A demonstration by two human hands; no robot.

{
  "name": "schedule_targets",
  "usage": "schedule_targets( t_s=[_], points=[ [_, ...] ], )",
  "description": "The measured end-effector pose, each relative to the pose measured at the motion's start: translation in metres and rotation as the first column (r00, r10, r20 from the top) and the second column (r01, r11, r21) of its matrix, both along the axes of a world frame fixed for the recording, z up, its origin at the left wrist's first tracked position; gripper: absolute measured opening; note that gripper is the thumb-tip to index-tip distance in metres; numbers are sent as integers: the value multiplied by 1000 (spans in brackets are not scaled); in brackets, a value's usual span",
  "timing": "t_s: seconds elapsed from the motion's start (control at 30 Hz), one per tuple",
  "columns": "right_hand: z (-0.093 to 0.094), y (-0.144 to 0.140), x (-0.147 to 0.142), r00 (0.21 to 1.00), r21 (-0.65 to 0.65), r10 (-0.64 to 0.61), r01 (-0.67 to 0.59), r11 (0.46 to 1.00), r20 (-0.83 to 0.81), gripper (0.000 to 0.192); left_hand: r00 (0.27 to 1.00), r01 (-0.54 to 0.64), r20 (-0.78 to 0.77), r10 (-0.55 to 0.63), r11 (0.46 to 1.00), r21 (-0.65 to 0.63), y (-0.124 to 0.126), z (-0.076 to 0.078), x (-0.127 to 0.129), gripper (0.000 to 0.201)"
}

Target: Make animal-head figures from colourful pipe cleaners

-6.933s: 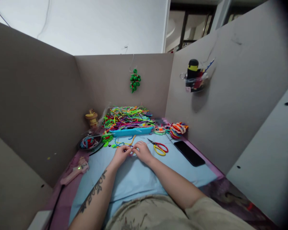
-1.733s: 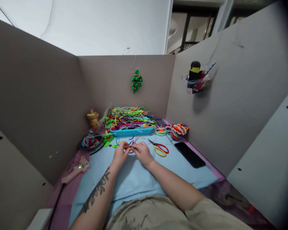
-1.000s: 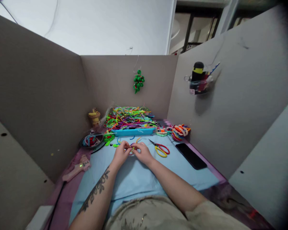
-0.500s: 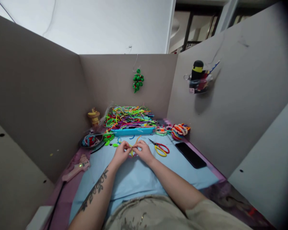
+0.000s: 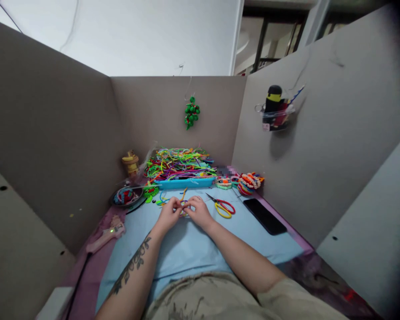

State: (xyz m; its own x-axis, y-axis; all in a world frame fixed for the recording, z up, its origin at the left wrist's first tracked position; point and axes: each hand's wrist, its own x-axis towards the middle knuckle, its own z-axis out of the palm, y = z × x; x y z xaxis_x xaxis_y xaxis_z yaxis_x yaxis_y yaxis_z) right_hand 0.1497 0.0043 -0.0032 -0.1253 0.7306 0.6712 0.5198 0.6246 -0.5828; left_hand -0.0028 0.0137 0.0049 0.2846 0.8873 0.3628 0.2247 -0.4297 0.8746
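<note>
Head view: left hand (image 5: 168, 216) and right hand (image 5: 198, 212) each grip, apparently, one pipe cleaner (image 5: 184, 205) mid-mat (image 5: 186, 249).

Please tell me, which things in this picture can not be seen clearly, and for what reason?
Head view only:
- Small piece between left hand and right hand: fingers cover it; its shape and each grip are unclear.
- Patch beside the blue tray: blurred out.
- Bowl: contents too small to identify.
- Wall cup: contents overlap, too small to identify.
- Pink tool: its cable leaves at the bottom edge.
</note>
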Motion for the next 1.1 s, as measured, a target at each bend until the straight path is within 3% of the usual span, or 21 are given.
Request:
schedule_targets(
  t_s=[0.27, 0.57, 0.77, 0.9, 1.0, 1.1],
  points=[
    [-1, 1, 2, 995, 40, -8, 4, 999, 97, 10, 999, 1, -43, 1, 999, 42, -3, 6, 1, 11],
    [3, -3, 1, 978, 5, -63, 63, 998, 199, 5, 998, 11, -58, -6, 997, 77, 3, -3, -1, 9],
    [1, 0, 1, 968, -15, -62, 68, 998, 243, 8, 993, -102, -53, 104, 994, 27, 4, -5, 0, 20],
    [0, 1, 2, 965, -37, -44, 55, 998, 259, 11, 990, -70, -111, 83, 991, 110, 2, 1, -4, 17],
    [0, 2, 4, 970, -60, -36, 52, 997, 242, 10, 973, -25, -217, 72, 977, 212, 1, 5, -8, 10],
    [0, 3, 6, 995, -51, 33, -28, 998, 96, 15, 973, -58, -209, 99, 979, 193, 5, 6, -11, 12]
  ],
)
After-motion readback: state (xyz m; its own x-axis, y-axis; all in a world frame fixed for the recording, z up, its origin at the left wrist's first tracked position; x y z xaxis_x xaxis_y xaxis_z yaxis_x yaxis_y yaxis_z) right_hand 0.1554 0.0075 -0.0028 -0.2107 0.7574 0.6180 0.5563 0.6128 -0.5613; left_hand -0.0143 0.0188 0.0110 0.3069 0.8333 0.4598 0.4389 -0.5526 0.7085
